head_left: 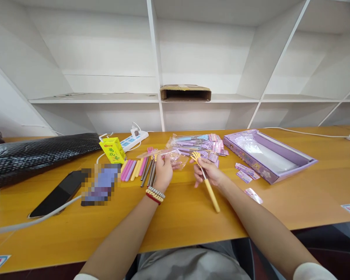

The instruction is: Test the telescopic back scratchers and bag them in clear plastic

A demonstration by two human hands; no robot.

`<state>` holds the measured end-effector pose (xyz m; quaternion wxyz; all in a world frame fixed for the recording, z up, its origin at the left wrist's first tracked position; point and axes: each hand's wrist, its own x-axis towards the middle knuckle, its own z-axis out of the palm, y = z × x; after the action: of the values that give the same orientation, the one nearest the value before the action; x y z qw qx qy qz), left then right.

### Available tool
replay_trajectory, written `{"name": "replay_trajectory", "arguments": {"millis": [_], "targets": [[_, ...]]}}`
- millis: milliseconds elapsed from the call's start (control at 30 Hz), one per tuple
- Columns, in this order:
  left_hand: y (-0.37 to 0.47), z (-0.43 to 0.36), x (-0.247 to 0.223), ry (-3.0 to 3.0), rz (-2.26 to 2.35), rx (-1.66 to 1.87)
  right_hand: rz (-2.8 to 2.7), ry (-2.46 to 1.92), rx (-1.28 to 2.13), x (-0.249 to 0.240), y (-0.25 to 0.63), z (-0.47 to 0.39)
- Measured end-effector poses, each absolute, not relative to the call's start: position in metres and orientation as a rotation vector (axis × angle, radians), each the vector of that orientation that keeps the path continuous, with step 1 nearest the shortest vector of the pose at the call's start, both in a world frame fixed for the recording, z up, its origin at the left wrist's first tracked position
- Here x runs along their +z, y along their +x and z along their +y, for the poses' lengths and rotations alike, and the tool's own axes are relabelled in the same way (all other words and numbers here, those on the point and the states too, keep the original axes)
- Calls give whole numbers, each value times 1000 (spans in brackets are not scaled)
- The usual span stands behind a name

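My right hand is closed around the metal shaft of a yellow back scratcher; its claw points away from me and its thick handle toward me. Pinched in the fingers of my left hand is a clear plastic bag, which stretches toward the right hand. Left of that hand lie pink, purple and yellow handle tubes in a row, and metal rods partly hidden by the hand. Several bagged back scratchers with printed cards are piled behind both hands.
A purple display box rests at right, near loose printed cards. At left are a yellow drink carton, a power strip, a black phone, a white cable and a black wrapped bundle. Shelves hold a cardboard box.
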<state>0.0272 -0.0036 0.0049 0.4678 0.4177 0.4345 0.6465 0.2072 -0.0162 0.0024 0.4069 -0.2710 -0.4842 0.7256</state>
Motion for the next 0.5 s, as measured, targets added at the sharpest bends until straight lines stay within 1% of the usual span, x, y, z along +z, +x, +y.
{"name": "replay_trajectory", "arguments": {"millis": [167,267,367,500], "targets": [[30,-5,5,950,1044,1515,-1223,-817,1872,4,205,-18],[30,-4,4,939,1049,1523,-1257,-802,1890,3,207,-16],[29,-2,-1,966,1068,1513,-1372,-735,1807,3,207,-18],[24,3,-11,1080,1229,1519,-1545,-764,1661,7,206,-23]]}}
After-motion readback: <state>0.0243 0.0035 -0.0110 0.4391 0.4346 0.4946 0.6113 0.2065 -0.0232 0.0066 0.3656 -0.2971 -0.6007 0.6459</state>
